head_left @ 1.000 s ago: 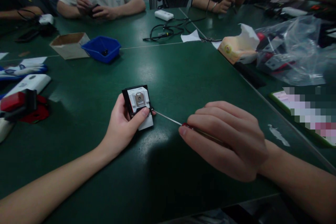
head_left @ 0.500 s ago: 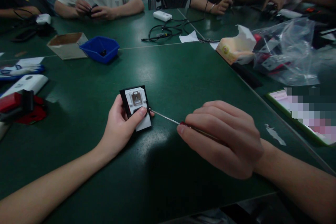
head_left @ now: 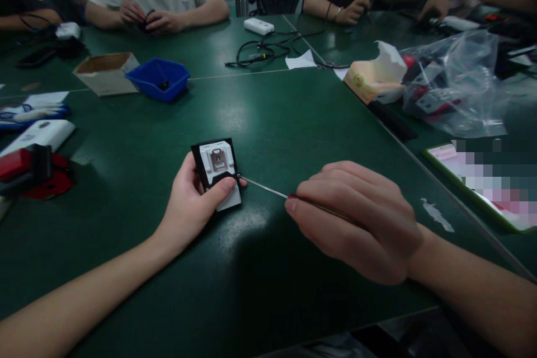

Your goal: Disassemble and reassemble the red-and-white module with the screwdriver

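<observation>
Held up above the green table is a small black and white device with a square recess in its upper half. My left hand is closed on it, the thumb lying across its front and fingers behind. My right hand is wrapped round the red handle of a screwdriver. The thin metal shaft points left, and its tip meets the right edge of the device, beside a fingertip of my left hand. The palm side of my right hand is hidden.
A blue bin and a carton stand at the back left. Red and black tools lie at the left. Cables, a plastic bag and a green-edged tray are further right. People sit across the table.
My left thumb has slid slightly down the device, showing more of its black middle part. The screwdriver tip stays at the device's right edge.
</observation>
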`<action>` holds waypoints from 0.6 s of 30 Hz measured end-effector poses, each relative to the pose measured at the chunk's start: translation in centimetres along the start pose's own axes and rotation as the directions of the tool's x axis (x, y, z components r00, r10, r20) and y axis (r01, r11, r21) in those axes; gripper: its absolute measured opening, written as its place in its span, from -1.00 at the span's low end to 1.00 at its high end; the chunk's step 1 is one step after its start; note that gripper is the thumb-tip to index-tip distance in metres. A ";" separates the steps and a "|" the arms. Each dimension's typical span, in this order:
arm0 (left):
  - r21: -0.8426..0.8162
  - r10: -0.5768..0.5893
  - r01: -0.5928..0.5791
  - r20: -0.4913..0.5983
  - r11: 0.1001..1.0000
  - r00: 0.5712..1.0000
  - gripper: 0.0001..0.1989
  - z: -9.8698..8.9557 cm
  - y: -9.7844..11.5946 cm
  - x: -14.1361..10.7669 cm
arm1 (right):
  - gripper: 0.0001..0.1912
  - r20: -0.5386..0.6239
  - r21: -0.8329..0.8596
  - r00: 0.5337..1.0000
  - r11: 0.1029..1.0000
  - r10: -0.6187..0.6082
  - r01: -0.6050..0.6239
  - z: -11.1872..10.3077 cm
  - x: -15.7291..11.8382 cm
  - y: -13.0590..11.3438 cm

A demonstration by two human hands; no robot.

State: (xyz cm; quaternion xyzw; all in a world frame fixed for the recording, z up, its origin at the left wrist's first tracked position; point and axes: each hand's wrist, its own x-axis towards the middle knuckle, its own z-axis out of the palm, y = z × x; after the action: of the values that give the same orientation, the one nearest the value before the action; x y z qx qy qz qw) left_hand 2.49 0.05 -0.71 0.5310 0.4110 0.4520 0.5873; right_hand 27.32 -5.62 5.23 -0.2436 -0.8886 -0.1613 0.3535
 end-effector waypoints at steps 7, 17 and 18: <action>0.095 0.001 0.002 -0.031 0.996 1.000 -0.32 0.7 0.9 -0.2 | -0.86 -0.005 0.006 1.000 1.000 0.011 -0.011 0.1 -0.2 0.0; 0.073 0.028 -0.028 -0.004 0.997 1.000 -0.41 0.1 0.0 0.0 | -0.87 -0.005 -0.008 1.000 1.000 0.021 -0.021 0.4 -0.7 0.1; 0.072 0.032 -0.032 -0.005 0.997 0.999 -0.42 0.0 -0.1 0.0 | -0.88 -0.002 -0.004 1.000 1.000 0.025 -0.025 0.4 -0.8 0.1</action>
State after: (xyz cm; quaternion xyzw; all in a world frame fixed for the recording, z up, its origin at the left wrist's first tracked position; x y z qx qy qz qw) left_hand 2.54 0.01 -0.85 0.5570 0.4203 0.4478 0.5591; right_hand 27.67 -5.61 4.45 -0.2555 -0.8848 -0.1589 0.3559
